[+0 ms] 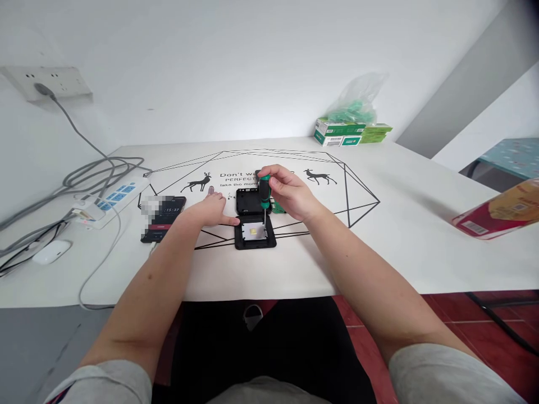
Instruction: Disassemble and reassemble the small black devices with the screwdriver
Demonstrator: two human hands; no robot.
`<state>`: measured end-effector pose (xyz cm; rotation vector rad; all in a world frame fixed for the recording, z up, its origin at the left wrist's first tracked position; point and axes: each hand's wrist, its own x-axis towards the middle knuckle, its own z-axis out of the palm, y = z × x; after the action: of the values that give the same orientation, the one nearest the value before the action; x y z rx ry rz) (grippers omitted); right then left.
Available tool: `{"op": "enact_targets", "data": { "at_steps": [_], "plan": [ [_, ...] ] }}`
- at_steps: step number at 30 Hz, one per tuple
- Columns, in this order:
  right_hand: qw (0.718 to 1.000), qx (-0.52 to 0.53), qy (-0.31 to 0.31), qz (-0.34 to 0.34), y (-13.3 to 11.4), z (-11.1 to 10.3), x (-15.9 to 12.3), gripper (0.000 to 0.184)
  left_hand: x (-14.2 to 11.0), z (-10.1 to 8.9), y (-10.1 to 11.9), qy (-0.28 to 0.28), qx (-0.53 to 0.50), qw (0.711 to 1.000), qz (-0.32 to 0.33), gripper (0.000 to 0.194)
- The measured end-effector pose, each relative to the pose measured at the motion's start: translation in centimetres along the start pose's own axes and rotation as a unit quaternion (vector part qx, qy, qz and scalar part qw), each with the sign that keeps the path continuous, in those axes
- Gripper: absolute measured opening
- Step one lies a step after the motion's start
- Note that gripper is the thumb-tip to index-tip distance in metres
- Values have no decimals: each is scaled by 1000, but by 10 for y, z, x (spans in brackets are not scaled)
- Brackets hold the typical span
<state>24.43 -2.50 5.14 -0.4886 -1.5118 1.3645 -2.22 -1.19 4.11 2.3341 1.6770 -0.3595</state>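
Observation:
My right hand (290, 191) grips the green-and-black handle of a screwdriver (265, 193), held nearly upright. Its shaft points down at the right part of a white panel (248, 231), which has a small yellowish square and sits in a black frame-like casing (255, 245). Just behind that lies a black open housing part (248, 202). A green circuit board (278, 207) shows partly beneath my right hand. My left hand (213, 209) rests on the table to the left, thumb stretched to the casing's left edge and fingers apart from it. Small dark bits, perhaps screws (231, 196), lie near its fingers.
A phone (168, 221) with a cable lies left, beside a power strip (120, 199), coiled grey cords and a white earbud case (51, 252). Green-and-white boxes (339, 130) under a plastic bag (357, 101) stand at the back right. A red-and-yellow packet (497, 216) lies far right.

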Motion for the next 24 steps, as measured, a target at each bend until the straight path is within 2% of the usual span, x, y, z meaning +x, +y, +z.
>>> {"op": "enact_targets", "data": {
  "at_steps": [4, 9, 11, 14, 16, 20, 24],
  "plan": [
    [999, -27, 19, -23, 1, -1, 2, 42, 0, 0, 0, 3, 1, 1000, 2, 125],
    [999, 19, 26, -20, -5, 2, -1, 33, 0, -1, -1, -8, 7, 1000, 2, 121],
    [999, 27, 10, -19, -5, 2, -1, 38, -1, -1, 0, -8, 2, 1000, 4, 118],
    [1000, 20, -5, -19, -3, 2, 0, 56, -2, -3, 1, -8, 0, 1000, 2, 117],
    [1000, 19, -7, -6, -2, 3, 0, 59, -3, -3, 2, -8, 1, 1000, -2, 118],
    [1000, 14, -1, -1, -3, 6, -1, 42, -4, -4, 3, -10, 2, 1000, -3, 115],
    [999, -33, 21, -34, -3, 4, -1, 23, -4, -4, 3, -9, 1, 1000, -5, 117]
  ]
}}
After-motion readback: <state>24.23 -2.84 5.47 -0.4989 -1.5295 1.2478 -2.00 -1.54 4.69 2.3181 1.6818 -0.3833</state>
